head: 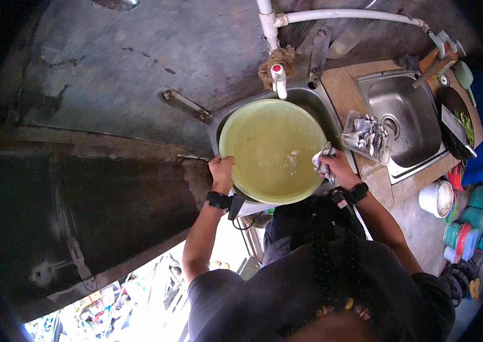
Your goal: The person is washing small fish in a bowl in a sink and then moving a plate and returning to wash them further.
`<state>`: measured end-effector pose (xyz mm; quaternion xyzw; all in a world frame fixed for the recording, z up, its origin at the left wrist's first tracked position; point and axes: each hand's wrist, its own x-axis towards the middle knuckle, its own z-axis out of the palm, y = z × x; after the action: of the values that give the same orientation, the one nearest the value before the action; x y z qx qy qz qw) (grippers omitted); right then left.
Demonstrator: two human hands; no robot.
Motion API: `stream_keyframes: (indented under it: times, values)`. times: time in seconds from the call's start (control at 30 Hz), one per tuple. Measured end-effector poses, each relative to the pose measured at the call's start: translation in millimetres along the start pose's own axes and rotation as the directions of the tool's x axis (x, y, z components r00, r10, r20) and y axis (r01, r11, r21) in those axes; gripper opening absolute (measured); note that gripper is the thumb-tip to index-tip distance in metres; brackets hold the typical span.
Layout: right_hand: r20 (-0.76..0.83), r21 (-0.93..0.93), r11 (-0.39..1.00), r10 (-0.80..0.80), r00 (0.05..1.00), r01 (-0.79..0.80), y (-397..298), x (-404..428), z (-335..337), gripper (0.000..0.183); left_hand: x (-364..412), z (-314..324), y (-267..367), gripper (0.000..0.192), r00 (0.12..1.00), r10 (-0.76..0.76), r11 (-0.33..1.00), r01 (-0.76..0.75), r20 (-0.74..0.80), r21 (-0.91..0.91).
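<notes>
A round pale-green plastic basin (267,196) with cloudy water in it sits in a stainless-steel sink (324,100). My left hand (222,171) grips the basin's left rim, thumb over the edge. On the right side, my right hand (339,166) holds a crumpled grey-and-white bundle (324,159) against the rim; whether this is cloth or food I cannot tell. Close by that hand, a clear plastic container (348,147) is heaped with silvery grey-and-white pieces (369,134), possibly small fish. Above the basin's far edge hangs a white tap (279,81) with a red cap.
To the right is a second steel sink (416,145) set in a tiled counter (342,87). A dark pan (448,111) there holds green vegetables (463,124) and a cleaver (455,124). Below stand a white bucket (431,199) and several tubs. A white pipe (348,15) runs overhead.
</notes>
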<state>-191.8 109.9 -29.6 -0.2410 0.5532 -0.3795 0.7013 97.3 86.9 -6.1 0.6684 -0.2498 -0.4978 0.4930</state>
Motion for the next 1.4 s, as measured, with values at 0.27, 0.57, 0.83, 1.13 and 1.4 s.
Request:
stream_keyframes:
  times: [0.27, 0.57, 0.83, 1.13, 1.4]
  values:
    - [-0.067, -0.022, 0.999, 0.026, 0.997, -0.028, 9, 5, -6, 0.011, -8, 9, 16, 0.014, 0.985, 0.116, 0.993, -0.12, 0.127, 0.02]
    - [-0.035, -0.004, 0.999, -0.046, 0.998, 0.046, 15, -5, -3, 0.012, -25, 26, 48, 0.009, 0.988, 0.057, 0.979, -0.084, 0.143, 0.187]
    - [0.035, -0.082, 0.996, 0.021, 0.999, -0.018, 2, -29, -10, 0.014, -29, 42, 55, 0.008, 0.984, 0.129, 0.922, -0.166, 0.126, 0.349]
    - [0.136, 0.049, 0.999, -0.006, 0.991, -0.001, -4, -45, -24, 0.009, -50, 70, 88, 0.016, 0.967, 0.23, 0.772, -0.248, 0.107, 0.586]
    - [0.215, 0.026, 1.0, -0.019, 0.976, 0.013, -8, -52, -31, 0.01, -59, 87, 139, 0.018, 0.763, 0.536, -0.045, -0.4, 0.36, 0.916]
